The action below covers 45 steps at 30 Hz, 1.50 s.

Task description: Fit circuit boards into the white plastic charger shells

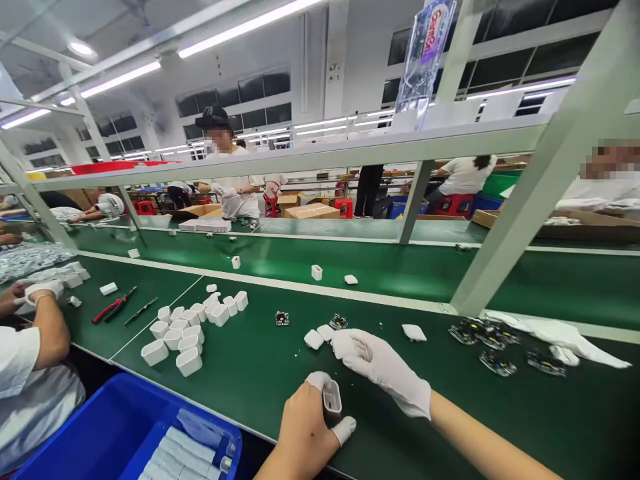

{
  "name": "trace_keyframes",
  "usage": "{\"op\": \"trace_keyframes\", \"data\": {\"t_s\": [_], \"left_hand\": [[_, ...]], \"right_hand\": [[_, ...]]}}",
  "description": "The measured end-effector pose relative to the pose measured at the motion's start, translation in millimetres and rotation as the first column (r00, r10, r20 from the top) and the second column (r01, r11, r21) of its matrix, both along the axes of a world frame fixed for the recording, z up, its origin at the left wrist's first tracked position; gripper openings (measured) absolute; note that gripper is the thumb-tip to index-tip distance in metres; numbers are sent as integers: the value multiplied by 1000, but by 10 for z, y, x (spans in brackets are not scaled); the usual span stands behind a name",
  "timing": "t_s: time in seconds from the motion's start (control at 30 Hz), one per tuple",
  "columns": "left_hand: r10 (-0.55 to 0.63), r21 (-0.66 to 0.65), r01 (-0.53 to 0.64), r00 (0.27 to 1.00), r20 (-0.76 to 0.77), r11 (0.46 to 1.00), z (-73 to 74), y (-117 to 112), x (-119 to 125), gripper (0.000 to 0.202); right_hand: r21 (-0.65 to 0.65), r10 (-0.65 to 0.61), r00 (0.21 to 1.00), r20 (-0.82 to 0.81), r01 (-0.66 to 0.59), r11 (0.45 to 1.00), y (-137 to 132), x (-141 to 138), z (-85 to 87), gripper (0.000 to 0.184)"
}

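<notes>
Head-worn view (forward, and down)

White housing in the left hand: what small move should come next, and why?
Perhaps bring the gloved right hand a little toward the white housing. The left hand holds it with its open end showing, while the right hand is right beside small white caps; whether it already grips one, I cannot tell.

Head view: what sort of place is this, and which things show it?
Probably an electronics assembly workshop: white cases and small circuit boards lie on a long green workbench, and another person works beyond it.
</notes>
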<state>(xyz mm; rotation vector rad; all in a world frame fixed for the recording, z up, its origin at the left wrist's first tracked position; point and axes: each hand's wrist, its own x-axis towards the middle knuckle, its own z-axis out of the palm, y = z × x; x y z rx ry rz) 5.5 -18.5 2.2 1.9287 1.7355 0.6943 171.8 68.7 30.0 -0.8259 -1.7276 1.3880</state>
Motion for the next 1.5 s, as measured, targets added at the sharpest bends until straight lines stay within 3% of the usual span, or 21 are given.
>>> {"op": "trace_keyframes", "data": {"t_s": [0.13, 0.2, 0.3, 0.4, 0.47, 0.6, 0.73, 0.8, 0.9, 0.97, 1.2, 1.5], "left_hand": [[46, -49, -41, 993, 107, 998, -29, 1, -50, 56], [49, -68, -41, 991, 121, 997, -56, 31, -64, 61], [33, -60, -26, 992, 124, 998, -69, 71, -72, 45], [34, -52, -30, 995, 94, 998, -51, 87, -73, 29], [24, -41, -21, 997, 72, 999, -41, 92, -67, 31], [75, -11, -77, 991, -110, 997, -53, 112, -28, 55], [128, -89, -164, 941, -313, 983, -55, 97, 21, 69], [94, -100, -132, 944, -317, 986, -36, 50, 33, 63], [17, -104, -50, 955, -295, 993, -8, -38, 39, 39], [1, -130, -41, 955, -297, 991, -6, -70, 49, 30], [95, -146, -159, 925, -368, 976, -22, -4, 163, 30], [63, -175, -150, 902, -427, 973, 53, 52, 225, 23]], "right_hand": [[-19, -16, 995, 98, 18, 1000, -209, 128, -22, 23], [-3, -30, 987, 155, 30, 1000, -292, 110, 11, 23], [107, -51, 944, 326, 17, 994, -379, 11, 87, 33], [170, -35, 896, 442, -45, 984, -410, -108, 151, 20], [150, -20, 891, 453, -54, 987, -406, -160, 171, 16], [99, -42, 887, 459, -4, 995, -385, -169, 160, 24], [57, -50, 874, 483, 25, 998, -390, -136, 101, 6], [51, -49, 870, 491, 27, 998, -396, -128, 71, 8], [51, -42, 871, 490, 19, 999, -389, -112, 54, 18], [41, -15, 869, 494, -7, 999, -380, -92, 70, 14], [89, -61, 819, 570, 12, 996, -456, -88, 208, 8], [177, -126, 740, 661, 9, 984, -473, -192, 188, 7]]}}
